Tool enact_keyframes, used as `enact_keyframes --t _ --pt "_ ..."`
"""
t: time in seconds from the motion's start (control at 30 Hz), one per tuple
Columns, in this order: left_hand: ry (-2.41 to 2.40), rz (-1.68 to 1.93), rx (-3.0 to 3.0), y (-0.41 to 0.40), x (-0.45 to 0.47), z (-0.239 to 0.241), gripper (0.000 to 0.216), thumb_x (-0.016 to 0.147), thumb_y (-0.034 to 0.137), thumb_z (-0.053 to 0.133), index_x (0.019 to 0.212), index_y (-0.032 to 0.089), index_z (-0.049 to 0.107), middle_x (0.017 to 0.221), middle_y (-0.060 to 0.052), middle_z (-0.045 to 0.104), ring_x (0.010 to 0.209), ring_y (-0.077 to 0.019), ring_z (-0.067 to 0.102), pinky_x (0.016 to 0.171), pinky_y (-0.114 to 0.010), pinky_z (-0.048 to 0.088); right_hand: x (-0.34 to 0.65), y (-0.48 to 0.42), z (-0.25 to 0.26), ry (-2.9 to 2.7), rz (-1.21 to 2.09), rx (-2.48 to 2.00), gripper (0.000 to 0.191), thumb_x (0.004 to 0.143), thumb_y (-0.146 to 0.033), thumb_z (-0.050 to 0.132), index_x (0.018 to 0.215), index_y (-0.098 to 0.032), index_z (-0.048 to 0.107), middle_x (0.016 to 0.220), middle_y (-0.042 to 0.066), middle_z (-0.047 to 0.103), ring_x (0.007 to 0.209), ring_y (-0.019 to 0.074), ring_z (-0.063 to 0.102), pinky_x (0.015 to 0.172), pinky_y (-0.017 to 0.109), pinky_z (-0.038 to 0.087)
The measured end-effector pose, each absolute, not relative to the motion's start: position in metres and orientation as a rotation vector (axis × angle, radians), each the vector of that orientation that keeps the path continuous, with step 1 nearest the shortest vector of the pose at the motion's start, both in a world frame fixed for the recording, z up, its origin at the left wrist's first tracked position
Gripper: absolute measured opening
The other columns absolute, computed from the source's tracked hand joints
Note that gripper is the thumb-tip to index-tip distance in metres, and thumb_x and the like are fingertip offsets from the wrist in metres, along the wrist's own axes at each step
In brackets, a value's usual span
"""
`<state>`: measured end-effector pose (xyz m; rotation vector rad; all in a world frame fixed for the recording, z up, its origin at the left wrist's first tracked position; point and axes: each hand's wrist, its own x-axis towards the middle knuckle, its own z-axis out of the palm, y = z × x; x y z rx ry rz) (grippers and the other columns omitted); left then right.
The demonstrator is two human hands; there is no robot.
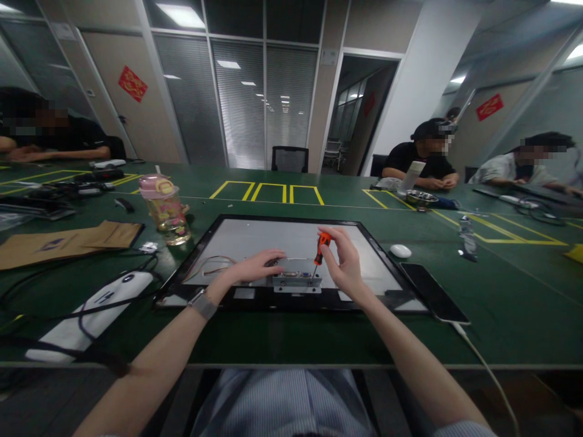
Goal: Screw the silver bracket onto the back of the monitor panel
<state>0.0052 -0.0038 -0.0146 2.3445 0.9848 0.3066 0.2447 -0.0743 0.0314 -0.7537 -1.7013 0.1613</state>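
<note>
A flat display panel (241, 233) with a black frame lies on the table in front of me. On its near edge sits a grey metal bracket (297, 283) with a row of connector ports. My right hand (345, 261) is closed around the orange and black handle of a screwdriver (322, 247), whose shaft points down at the bracket's right side. My left hand (259, 266) has its fingers stretched out at the bracket's left end; whether the fingertips press on it I cannot tell. Thin wires (214, 262) run over the panel left of that hand.
A phone (432, 292) with a white cable and a white oval case (401, 250) lie right of the panel. To the left are a pink-lidded bottle (164, 209), a paper bag (68, 243) and a white power bank-like device (91, 318) with black cables. Several people sit across the table.
</note>
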Motion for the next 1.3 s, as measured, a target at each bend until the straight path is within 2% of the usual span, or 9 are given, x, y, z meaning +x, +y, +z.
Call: enact_keyframes --t 0.13,0.27,0.5,0.7,0.8,0.93,1.13,1.23,1.3 --pt "0.993 0.304 2.349 -0.0034 0.0056 -0.0149 0.059 0.085 0.06 0.041 0.132 0.023 0.042 0.145 -0.004 0.036 0.134 -0.0216 0.03 0.112 -0.035 0.02 0.2445 -0.0767 0.0337 -1.746 0.122 -0.741 0.025 0.085 -0.021 0.052 0.11 -0.024 0.057 0.1 0.008 0.056 0.094 0.0227 0.055 0.084 0.042 0.045" --pt "0.995 0.292 2.356 -0.0032 0.0048 -0.015 0.059 0.085 0.062 0.04 0.133 0.026 0.041 0.146 -0.003 0.035 0.134 -0.0213 0.03 0.111 -0.034 0.021 0.2419 -0.0759 0.0341 -1.711 0.071 -0.774 0.022 0.08 -0.021 0.061 0.101 -0.025 0.06 0.091 0.005 0.054 0.085 0.0206 0.055 0.078 0.038 0.046" --pt "0.989 0.309 2.366 -0.0005 0.0046 -0.0185 0.061 0.085 0.062 0.041 0.132 0.024 0.042 0.145 -0.005 0.037 0.133 -0.0219 0.032 0.111 -0.035 0.021 0.2436 -0.0756 0.0318 -1.752 0.086 -0.748 0.031 0.087 -0.017 0.046 0.117 -0.022 0.052 0.096 0.007 0.058 0.089 0.0213 0.055 0.081 0.041 0.045" --pt "1.001 0.309 2.352 -0.001 0.0047 -0.0187 0.06 0.085 0.062 0.041 0.132 0.025 0.042 0.145 -0.003 0.036 0.133 -0.0223 0.031 0.11 -0.035 0.023 0.2437 -0.0755 0.0358 -1.731 -0.005 -0.787 0.024 0.082 -0.019 0.058 0.105 -0.022 0.06 0.088 0.004 0.053 0.08 0.0185 0.054 0.077 0.037 0.045" --pt "0.994 0.312 2.352 -0.0022 0.005 -0.0167 0.059 0.085 0.06 0.042 0.131 0.023 0.043 0.144 -0.004 0.037 0.133 -0.0217 0.032 0.111 -0.035 0.021 0.2444 -0.0743 0.0333 -1.721 0.004 -0.791 0.028 0.084 -0.017 0.052 0.112 -0.022 0.056 0.087 0.005 0.054 0.082 0.0193 0.054 0.078 0.038 0.045" --pt "0.985 0.305 2.354 -0.003 0.0056 -0.015 0.059 0.086 0.059 0.042 0.131 0.022 0.043 0.144 -0.005 0.037 0.133 -0.0211 0.032 0.112 -0.034 0.02 0.2475 -0.0741 0.0311 -1.759 0.078 -0.765 0.03 0.088 -0.015 0.042 0.116 -0.022 0.051 0.096 0.007 0.059 0.088 0.0206 0.057 0.081 0.04 0.045" --pt "0.985 0.303 2.367 -0.0022 0.0054 -0.0159 0.059 0.085 0.061 0.041 0.132 0.024 0.042 0.144 -0.004 0.037 0.133 -0.022 0.031 0.111 -0.035 0.022 0.2471 -0.0729 0.0336 -1.758 -0.047 -0.802 0.024 0.082 -0.018 0.057 0.106 -0.022 0.058 0.091 0.006 0.056 0.082 0.0196 0.057 0.078 0.037 0.047" --pt "0.996 0.306 2.359 -0.002 0.0051 -0.0162 0.059 0.085 0.061 0.041 0.132 0.024 0.043 0.144 -0.004 0.038 0.133 -0.022 0.032 0.11 -0.035 0.023 0.2451 -0.0712 0.0308 -1.756 -0.035 -0.784 0.031 0.083 -0.016 0.053 0.114 -0.022 0.054 0.093 0.007 0.059 0.086 0.0206 0.058 0.08 0.038 0.047" --pt "1.002 0.306 2.354 -0.002 0.005 -0.0166 0.059 0.085 0.061 0.041 0.131 0.024 0.043 0.144 -0.004 0.037 0.133 -0.0221 0.032 0.111 -0.035 0.022 0.2441 -0.0709 0.0287 -1.764 0.044 -0.764 0.037 0.086 -0.015 0.049 0.122 -0.022 0.047 0.102 0.009 0.06 0.088 0.0208 0.059 0.081 0.04 0.048"
